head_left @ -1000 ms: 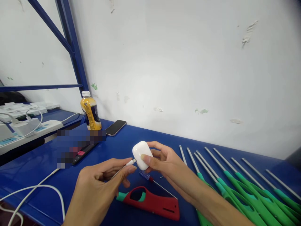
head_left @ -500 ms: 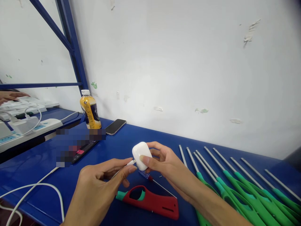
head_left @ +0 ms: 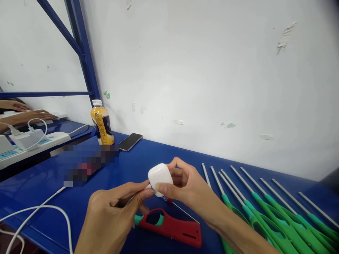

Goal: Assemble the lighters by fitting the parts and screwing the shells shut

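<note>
My right hand (head_left: 189,187) holds a small white rounded case (head_left: 160,175), thumb across its front and fingers behind. My left hand (head_left: 119,208) pinches the white plug (head_left: 149,186) of a thin cable right against the case's lower left edge. The plug's tip is hidden, so how far in it sits cannot be made out. Below the hands lies a red lighter (head_left: 174,227) with a teal end on the blue table (head_left: 159,147). Just behind it is a screwdriver (head_left: 182,210) with a thin shaft, its handle partly covered by my fingers.
Several green lighters (head_left: 280,218) with metal rods lie at the right. A phone (head_left: 130,141) and a yellow bottle (head_left: 102,123) stand near the wall. White cable (head_left: 60,208) loops at the left, near a power strip (head_left: 57,138). Another person's hands (head_left: 34,115) are at far left.
The plug has moved up against the case, where a metal tip showed before. The case has shifted slightly down. At far left, another hand of the other person has come into view.
</note>
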The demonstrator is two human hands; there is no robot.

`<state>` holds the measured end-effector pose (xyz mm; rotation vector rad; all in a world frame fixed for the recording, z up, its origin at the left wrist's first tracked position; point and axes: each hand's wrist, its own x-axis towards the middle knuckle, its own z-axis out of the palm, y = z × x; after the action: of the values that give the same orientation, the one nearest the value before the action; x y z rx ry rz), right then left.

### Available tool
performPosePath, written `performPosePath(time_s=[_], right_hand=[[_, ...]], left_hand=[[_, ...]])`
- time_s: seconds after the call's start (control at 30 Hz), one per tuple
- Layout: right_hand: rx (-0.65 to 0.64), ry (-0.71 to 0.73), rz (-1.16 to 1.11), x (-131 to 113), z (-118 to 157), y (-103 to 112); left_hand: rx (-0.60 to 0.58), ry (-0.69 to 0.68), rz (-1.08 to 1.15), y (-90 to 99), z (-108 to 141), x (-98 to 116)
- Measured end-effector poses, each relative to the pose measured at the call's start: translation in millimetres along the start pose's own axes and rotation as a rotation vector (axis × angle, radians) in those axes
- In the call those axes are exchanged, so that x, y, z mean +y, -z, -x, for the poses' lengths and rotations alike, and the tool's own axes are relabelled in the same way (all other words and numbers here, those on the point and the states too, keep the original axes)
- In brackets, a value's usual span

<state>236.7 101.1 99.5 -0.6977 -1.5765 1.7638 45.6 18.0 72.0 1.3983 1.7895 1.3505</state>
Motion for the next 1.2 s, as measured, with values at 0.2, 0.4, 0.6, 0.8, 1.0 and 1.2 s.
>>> performPosePath(time_s=[0.2, 0.4, 0.6, 0.8, 1.0, 1.2], right_hand=[[0.011, 0.012, -0.011, 5.9, -0.7, -3.3], [0.019, -0.011, -0.023, 8.3, 0.5, -4.4], [0.051, -0.024, 0.022, 10.7, -1.1, -2.9], [0.073, -0.066, 0.148, 14.6, -2.3, -4.4], [0.153, -0.16, 0.231, 17.1, -7.9, -0.7], [0.222, -0.201, 0.258, 12.4, -12.6, 6.6]], left_hand=[[0.01, 0.01, 0.006, -1.6, -2.2, -1.7], [-0.005, 0.021, -0.01, 0.8, -2.3, 3.3], [-0.089, 0.084, 0.009, 1.8, -7.7, 2.2], [-0.204, 0.094, -0.087, 7.0, -19.0, 0.8], [-0.143, 0.048, -0.294, 28.1, -48.7, -17.6], [-0.001, 0.067, -0.452, 60.2, -82.5, -31.6]])
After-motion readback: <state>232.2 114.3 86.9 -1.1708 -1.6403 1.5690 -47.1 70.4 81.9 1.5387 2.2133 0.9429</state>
